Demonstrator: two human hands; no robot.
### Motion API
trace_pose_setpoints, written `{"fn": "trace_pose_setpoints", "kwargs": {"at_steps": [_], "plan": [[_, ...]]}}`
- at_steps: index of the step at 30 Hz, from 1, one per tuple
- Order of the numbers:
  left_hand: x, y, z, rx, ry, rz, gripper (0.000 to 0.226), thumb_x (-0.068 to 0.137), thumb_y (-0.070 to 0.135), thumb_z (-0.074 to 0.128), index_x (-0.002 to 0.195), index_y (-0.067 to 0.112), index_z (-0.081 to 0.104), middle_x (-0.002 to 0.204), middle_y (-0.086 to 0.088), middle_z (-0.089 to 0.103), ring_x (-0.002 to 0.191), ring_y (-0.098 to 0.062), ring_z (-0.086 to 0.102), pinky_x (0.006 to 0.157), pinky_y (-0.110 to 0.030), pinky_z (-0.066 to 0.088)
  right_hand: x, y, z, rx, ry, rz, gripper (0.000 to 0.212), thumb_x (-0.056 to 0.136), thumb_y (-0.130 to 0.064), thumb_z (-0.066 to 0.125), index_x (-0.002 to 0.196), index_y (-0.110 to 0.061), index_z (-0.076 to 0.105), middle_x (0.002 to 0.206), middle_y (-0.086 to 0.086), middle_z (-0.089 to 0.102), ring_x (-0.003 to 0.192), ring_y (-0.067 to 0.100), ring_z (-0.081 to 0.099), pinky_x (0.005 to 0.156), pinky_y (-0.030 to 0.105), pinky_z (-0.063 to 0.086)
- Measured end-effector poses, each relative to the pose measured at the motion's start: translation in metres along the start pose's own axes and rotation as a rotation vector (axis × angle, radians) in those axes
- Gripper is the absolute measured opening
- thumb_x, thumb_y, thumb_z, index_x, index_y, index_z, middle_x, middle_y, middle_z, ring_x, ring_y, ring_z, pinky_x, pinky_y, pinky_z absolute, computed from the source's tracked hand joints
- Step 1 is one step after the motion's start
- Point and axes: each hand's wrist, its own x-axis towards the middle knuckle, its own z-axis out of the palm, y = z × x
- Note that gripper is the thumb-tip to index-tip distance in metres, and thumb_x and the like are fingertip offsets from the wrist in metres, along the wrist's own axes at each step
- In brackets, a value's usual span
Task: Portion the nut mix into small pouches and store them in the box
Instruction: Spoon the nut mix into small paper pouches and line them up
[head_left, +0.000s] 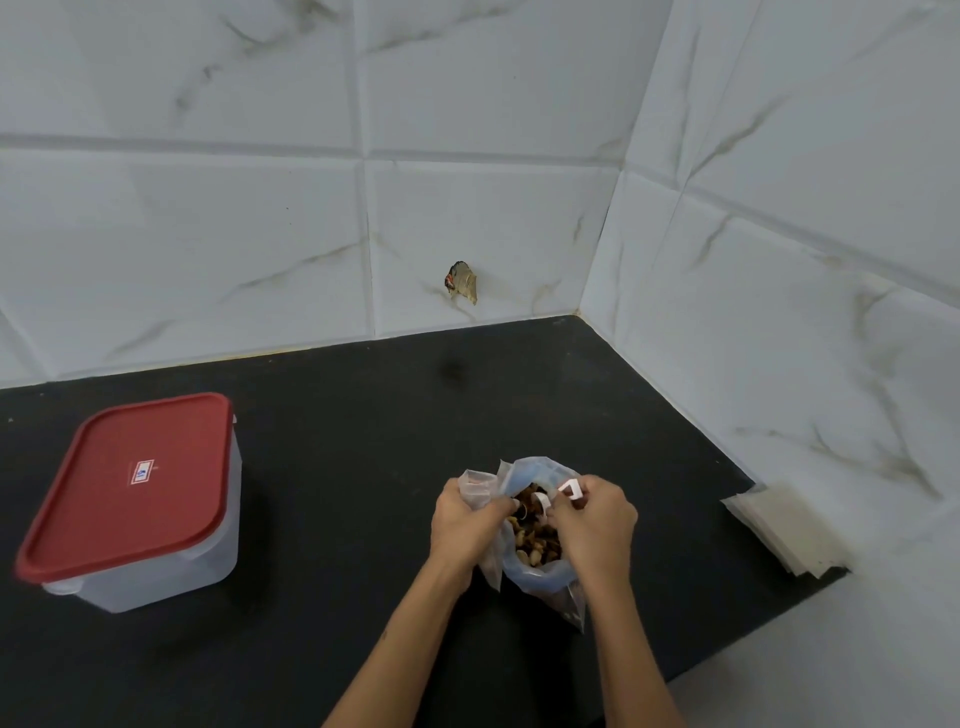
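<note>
Nut mix bag (537, 566): clear, crinkled plastic, mouth open and facing up, sitting on the black desk (337, 467) centre-right. Mixed brown and tan nuts (535, 535) visible inside, filling the lower part.

Left hand (462, 525): grip clamped on the bag's left rim, fingers curled over bunched plastic. Right hand (597, 525): grip pinched at the right rim, fingers curled, holding a small white clip-like piece (570, 489). A second white bit (540, 501) sits between the two hands at the bag mouth; can't tell what it is.

Box (171, 566): translucent plastic, rounded rectangle, red lid (130, 483) on and closed, small label in the lid centre. Stands on the left of the desk, well apart from the bag. Contents can't be made out through the wall.

Pouches (784, 530): flat stack of small pale translucent pouches at the desk's right edge, against the right wall, apart from the bag.

Desk surface matte, dark, finely speckled. It meets white marble-pattern tiled walls (467, 156) at the back and right, forming a corner behind the bag. Open desk between box and bag, and behind the bag up to the wall. A small brownish torn patch (462, 283) on the back wall, just above the desk line.
</note>
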Motion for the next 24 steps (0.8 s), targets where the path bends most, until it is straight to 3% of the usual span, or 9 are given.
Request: {"fn": "trace_pose_setpoints", "kwargs": {"at_steps": [3,7,12,21,24], "plan": [[0.002,0.000,0.001,-0.022,-0.011,-0.024,0.037,0.074,0.017,0.075,0.107,0.014,0.058,0.099,-0.006,0.066,0.089,-0.015,0.065,0.066,-0.027,0.053,0.005,0.004,-0.003,0.121,-0.030,0.116,0.012,0.084,-0.007,0.067,0.074,-0.014,0.063,0.074,0.004,0.069,0.070,0.014,0.069,0.069,0.035,0.060],[0.000,0.003,0.002,-0.039,-0.066,-0.034,0.029,0.075,0.011,0.073,0.103,0.010,0.064,0.094,-0.008,0.070,0.084,-0.015,0.069,0.057,-0.021,0.051,-0.001,0.001,0.002,0.293,0.042,0.202,0.020,0.084,-0.006,0.066,0.070,-0.018,0.060,0.076,0.006,0.070,0.072,0.018,0.070,0.073,0.039,0.060],[0.003,-0.002,-0.001,-0.051,-0.082,-0.044,0.038,0.073,0.012,0.072,0.109,0.008,0.063,0.098,-0.009,0.071,0.088,-0.017,0.070,0.062,-0.026,0.056,-0.001,-0.001,-0.004,0.430,-0.038,0.322,0.013,0.085,-0.004,0.066,0.074,-0.012,0.065,0.069,0.006,0.073,0.066,0.013,0.072,0.074,0.033,0.060],[0.004,-0.005,-0.004,-0.078,-0.078,-0.048,0.039,0.075,0.011,0.071,0.112,0.010,0.060,0.100,-0.009,0.070,0.090,-0.018,0.070,0.071,-0.032,0.059,0.000,0.002,-0.012,0.744,-0.102,0.558,0.006,0.086,0.004,0.062,0.090,0.000,0.063,0.082,0.019,0.070,0.077,0.023,0.071,0.080,0.034,0.057],[0.003,-0.004,-0.004,-0.064,-0.074,-0.039,0.035,0.075,0.011,0.071,0.109,0.010,0.062,0.097,-0.008,0.071,0.089,-0.017,0.070,0.073,-0.032,0.058,0.002,0.005,-0.018,0.810,-0.122,0.584,0.014,0.085,0.005,0.062,0.099,0.008,0.061,0.085,0.023,0.069,0.078,0.026,0.071,0.075,0.032,0.056]]}}
